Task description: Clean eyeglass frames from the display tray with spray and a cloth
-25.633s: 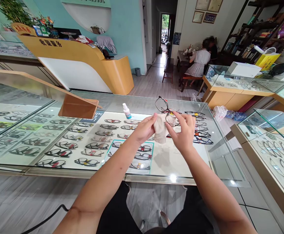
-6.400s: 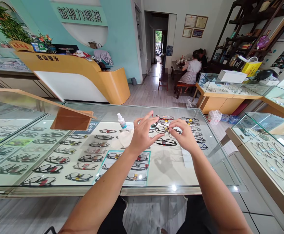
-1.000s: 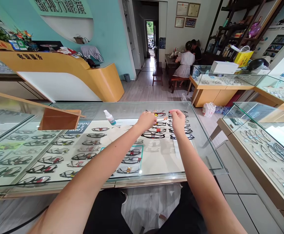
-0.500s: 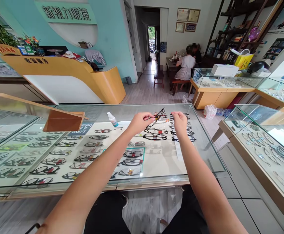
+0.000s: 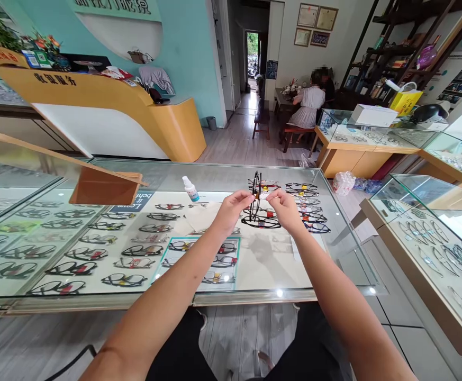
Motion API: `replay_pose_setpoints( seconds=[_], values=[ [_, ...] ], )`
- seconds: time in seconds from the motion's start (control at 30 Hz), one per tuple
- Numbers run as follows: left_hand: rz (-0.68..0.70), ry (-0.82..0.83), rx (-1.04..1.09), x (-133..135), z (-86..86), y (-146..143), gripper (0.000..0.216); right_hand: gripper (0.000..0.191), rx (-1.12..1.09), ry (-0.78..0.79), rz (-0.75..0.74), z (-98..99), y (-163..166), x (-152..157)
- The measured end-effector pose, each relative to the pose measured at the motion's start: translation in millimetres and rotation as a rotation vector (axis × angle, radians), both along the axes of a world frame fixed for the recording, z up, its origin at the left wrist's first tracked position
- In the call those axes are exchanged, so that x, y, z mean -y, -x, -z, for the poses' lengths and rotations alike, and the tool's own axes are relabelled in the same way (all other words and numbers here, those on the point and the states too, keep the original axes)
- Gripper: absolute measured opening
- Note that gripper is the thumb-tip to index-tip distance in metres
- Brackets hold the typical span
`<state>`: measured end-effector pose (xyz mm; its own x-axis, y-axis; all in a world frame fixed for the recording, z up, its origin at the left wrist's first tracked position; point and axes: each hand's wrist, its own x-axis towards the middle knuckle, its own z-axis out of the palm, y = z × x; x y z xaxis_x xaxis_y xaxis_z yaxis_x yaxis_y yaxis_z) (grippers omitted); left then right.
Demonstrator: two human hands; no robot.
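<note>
Left grip (image 5: 233, 210) pinches dark, thin-rimmed eyeglasses (image 5: 256, 186) upright at its tips; right grip (image 5: 286, 211) has fingers bunched just beside, contact unclear. A slack pinch could drop them onto the glass-topped counter (image 5: 270, 267) below.

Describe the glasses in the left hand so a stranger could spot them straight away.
Find the long glass counter across the middle. Above its right-hand part, the left hand pinches the dark-framed glasses, with the right hand close by. They stand on end, while the neighbouring pairs lie in rows.
</note>
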<state>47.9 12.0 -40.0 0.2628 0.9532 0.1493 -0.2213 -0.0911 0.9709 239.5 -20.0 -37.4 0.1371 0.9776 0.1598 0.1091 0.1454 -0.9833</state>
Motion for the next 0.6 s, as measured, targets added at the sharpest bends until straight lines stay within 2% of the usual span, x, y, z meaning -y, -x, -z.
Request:
replay_pose_setpoints(
  seconds=[0.17, 0.37, 0.6],
  values=[
    [0.024, 0.000, 0.015, 3.3, 0.5, -0.9, 0.039, 0.012, -0.032, -0.018, -0.049, -2.4, 3.3, 4.7],
    [0.034, -0.018, -0.002, 4.3, 0.7, -2.6, 0.041, 0.023, -0.074, 0.011, -0.134, -6.6, 4.3, 7.8],
    [0.042, -0.044, -0.003, 5.5, -0.7, -2.6, 0.044, 0.024, -0.071, -0.033, -0.150, -8.7, 5.6, 10.5]
  ],
)
